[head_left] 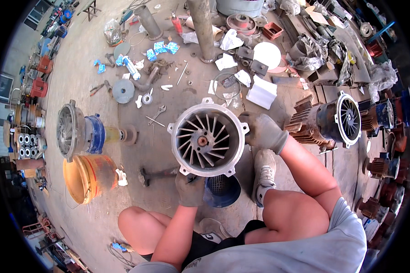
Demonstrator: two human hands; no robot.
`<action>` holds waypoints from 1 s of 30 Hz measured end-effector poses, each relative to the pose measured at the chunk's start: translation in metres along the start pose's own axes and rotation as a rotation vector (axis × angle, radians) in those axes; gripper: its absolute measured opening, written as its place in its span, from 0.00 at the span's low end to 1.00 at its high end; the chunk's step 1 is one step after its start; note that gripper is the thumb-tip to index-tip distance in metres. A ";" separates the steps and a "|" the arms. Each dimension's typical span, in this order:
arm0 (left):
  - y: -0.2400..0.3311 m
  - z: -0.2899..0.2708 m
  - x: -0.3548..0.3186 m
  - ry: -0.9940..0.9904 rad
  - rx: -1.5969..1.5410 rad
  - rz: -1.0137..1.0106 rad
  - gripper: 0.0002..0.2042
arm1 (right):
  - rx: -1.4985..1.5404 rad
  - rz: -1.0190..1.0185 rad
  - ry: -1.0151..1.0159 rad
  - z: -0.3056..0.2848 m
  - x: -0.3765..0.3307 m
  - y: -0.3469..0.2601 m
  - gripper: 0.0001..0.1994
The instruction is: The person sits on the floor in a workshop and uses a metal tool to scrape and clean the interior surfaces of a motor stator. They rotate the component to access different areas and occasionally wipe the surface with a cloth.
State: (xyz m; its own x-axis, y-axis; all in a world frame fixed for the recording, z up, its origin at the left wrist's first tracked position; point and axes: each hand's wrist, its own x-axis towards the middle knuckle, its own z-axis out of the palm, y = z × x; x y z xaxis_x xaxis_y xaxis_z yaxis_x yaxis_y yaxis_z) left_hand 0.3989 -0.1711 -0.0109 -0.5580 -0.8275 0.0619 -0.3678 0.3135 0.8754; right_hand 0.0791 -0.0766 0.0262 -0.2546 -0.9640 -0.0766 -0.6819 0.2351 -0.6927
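Facing the viewer (axis end-on): vaned metal housing (pixel 202 141).

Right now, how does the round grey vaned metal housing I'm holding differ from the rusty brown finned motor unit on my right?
The grey housing is held by your gloved left hand and right hand; the rusty motor unit is unheld. The grey housing faces the camera; the rusty motor unit faces right. Both show radiating vanes inside a round rim.
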 end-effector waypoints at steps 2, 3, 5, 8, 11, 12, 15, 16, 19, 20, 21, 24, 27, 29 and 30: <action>0.000 -0.002 0.000 -0.009 0.031 0.016 0.21 | 0.033 -0.084 0.029 -0.001 -0.002 0.000 0.24; -0.003 0.000 0.000 -0.005 -0.020 -0.012 0.21 | 0.052 -0.100 0.020 -0.003 -0.003 0.001 0.23; 0.006 0.001 0.001 0.034 -0.025 -0.003 0.21 | 0.023 -0.101 0.038 0.003 -0.004 0.006 0.22; 0.005 -0.001 -0.003 0.033 -0.048 -0.068 0.22 | 0.041 -0.102 0.053 0.006 -0.003 0.006 0.22; 0.007 0.000 -0.004 0.053 0.010 -0.042 0.22 | 0.037 -0.102 0.075 0.003 -0.002 0.002 0.22; 0.007 0.000 -0.005 0.048 0.004 -0.043 0.22 | 0.039 -0.110 0.090 0.004 -0.003 0.002 0.22; 0.000 0.001 -0.007 0.015 -0.049 -0.076 0.22 | 0.042 -0.091 0.081 0.005 -0.004 0.002 0.23; -0.006 0.002 -0.008 0.004 -0.073 -0.091 0.22 | 0.042 -0.080 0.069 0.005 -0.004 0.003 0.23; -0.013 0.001 -0.011 -0.018 -0.026 -0.048 0.25 | 0.037 -0.065 0.078 0.001 -0.003 -0.004 0.23; -0.010 0.003 -0.009 -0.025 -0.035 -0.066 0.26 | 0.043 -0.076 0.089 0.001 -0.003 -0.004 0.23; -0.010 0.007 -0.007 0.059 -0.024 0.024 0.28 | 0.037 -0.130 0.120 0.006 -0.004 0.000 0.23; -0.008 0.010 -0.004 0.101 -0.078 -0.070 0.26 | 0.052 -0.096 0.075 0.004 -0.004 -0.003 0.22; -0.001 0.007 0.001 0.089 0.001 0.008 0.24 | 0.036 -0.065 0.072 0.004 -0.005 -0.003 0.23; -0.003 0.007 0.000 0.092 0.015 0.024 0.24 | 0.024 -0.072 0.070 0.003 -0.003 -0.004 0.23; -0.003 0.008 0.000 0.090 0.016 0.021 0.24 | 0.018 -0.076 0.069 0.003 -0.003 -0.004 0.23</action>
State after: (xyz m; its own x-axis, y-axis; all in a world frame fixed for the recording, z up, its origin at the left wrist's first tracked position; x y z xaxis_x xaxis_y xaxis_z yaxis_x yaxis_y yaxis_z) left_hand 0.3943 -0.1683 -0.0177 -0.4970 -0.8589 0.1238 -0.3685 0.3380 0.8660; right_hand 0.0844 -0.0749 0.0275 -0.2502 -0.9679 0.0257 -0.6887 0.1593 -0.7074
